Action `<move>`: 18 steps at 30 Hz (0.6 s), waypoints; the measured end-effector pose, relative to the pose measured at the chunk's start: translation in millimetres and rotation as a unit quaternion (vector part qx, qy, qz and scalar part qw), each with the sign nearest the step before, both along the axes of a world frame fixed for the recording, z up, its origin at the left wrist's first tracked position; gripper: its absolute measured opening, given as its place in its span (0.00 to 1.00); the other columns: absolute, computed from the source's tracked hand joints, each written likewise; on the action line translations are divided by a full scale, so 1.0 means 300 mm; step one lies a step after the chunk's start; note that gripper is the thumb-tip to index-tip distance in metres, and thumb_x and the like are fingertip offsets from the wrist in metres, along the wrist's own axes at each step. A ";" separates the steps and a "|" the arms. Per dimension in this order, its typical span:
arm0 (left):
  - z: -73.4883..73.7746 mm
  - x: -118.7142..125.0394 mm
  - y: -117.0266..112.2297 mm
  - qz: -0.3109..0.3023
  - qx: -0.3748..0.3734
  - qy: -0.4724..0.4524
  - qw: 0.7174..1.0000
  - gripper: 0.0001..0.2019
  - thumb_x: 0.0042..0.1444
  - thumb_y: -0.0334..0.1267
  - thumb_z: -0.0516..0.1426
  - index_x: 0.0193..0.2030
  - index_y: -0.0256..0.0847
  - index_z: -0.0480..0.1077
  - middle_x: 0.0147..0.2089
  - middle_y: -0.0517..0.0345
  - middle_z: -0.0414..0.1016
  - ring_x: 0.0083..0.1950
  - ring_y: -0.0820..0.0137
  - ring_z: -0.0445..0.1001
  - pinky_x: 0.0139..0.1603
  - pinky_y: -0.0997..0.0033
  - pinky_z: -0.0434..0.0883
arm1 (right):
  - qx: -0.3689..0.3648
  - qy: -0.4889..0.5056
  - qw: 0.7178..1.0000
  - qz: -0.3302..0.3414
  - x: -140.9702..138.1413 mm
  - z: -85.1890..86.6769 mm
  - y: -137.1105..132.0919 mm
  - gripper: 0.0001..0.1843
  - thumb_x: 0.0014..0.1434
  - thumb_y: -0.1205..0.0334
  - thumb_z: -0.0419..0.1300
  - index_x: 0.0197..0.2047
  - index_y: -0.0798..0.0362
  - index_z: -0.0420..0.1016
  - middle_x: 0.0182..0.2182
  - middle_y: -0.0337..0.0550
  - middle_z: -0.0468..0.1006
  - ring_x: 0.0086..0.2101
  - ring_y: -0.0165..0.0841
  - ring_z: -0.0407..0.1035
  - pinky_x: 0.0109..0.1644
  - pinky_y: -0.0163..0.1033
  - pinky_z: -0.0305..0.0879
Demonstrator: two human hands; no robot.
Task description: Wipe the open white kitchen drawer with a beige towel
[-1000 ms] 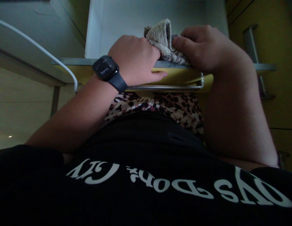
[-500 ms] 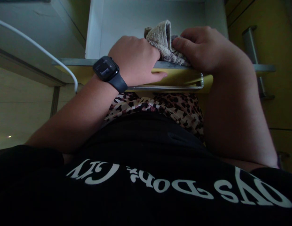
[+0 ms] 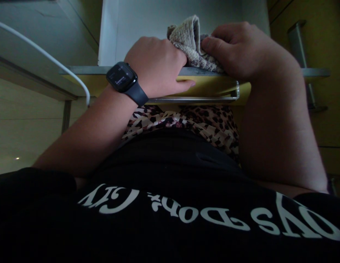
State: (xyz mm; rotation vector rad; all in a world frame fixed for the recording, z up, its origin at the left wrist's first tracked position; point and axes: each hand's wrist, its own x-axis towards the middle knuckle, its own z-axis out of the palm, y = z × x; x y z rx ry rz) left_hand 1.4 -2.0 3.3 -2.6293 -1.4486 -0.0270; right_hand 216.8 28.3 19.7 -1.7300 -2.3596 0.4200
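Note:
A pulled-out drawer (image 3: 109, 40) with pale inner walls and a yellow front is before me. My right hand (image 3: 238, 51) is closed on a bunched beige-and-brown towel cloth (image 3: 186, 36), pressed to the top edge of the drawer front (image 3: 210, 84). Just left of the cloth, my left hand (image 3: 157, 67) hooks over that same edge. Its thumb lies along the outer face, while its other fingers are hidden inside the drawer. A black smartwatch (image 3: 122, 77) sits on my left wrist.
A metal bar handle (image 3: 197, 99) runs across the drawer front. Yellow cabinet fronts with a metal handle (image 3: 298, 44) stand on the right. At the left, a white cable (image 3: 44, 53) curves down past a pale surface.
The right hand and the cloth have shifted slightly up and outward in view, along with the drawer edge. Both holds look the same.

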 end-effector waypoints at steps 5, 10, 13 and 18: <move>0.005 0.001 0.002 -0.005 -0.005 -0.009 1.000 0.38 0.66 0.66 0.50 0.54 0.29 0.81 0.47 0.33 0.82 0.56 0.31 0.81 0.52 0.31 0.77 | 0.004 -0.001 1.000 0.003 -0.001 -0.005 -0.003 0.24 0.69 0.40 0.51 0.34 0.53 0.67 0.28 0.39 0.62 0.29 0.28 0.54 0.39 0.40 0.46; 0.003 0.001 0.001 -0.002 -0.008 -0.012 1.000 0.38 0.66 0.65 0.50 0.54 0.29 0.81 0.47 0.34 0.82 0.57 0.31 0.80 0.53 0.30 0.76 | 0.011 -0.005 1.000 0.004 0.001 -0.006 -0.002 0.25 0.70 0.40 0.50 0.37 0.53 0.70 0.30 0.40 0.63 0.30 0.28 0.54 0.41 0.40 0.50; 0.002 0.001 0.002 0.000 -0.010 -0.012 1.000 0.38 0.66 0.66 0.50 0.55 0.29 0.81 0.48 0.34 0.82 0.59 0.32 0.80 0.54 0.31 0.76 | 0.013 -0.011 1.000 0.002 0.002 -0.006 0.001 0.26 0.69 0.39 0.49 0.38 0.53 0.72 0.31 0.42 0.65 0.31 0.30 0.56 0.44 0.42 0.54; 0.001 0.003 0.002 0.004 -0.014 -0.010 1.000 0.39 0.67 0.67 0.49 0.55 0.29 0.81 0.50 0.35 0.82 0.60 0.34 0.79 0.56 0.32 0.76 | 0.011 -0.017 1.000 0.002 0.002 -0.006 0.000 0.26 0.69 0.39 0.48 0.39 0.54 0.73 0.32 0.43 0.67 0.34 0.32 0.61 0.47 0.43 0.58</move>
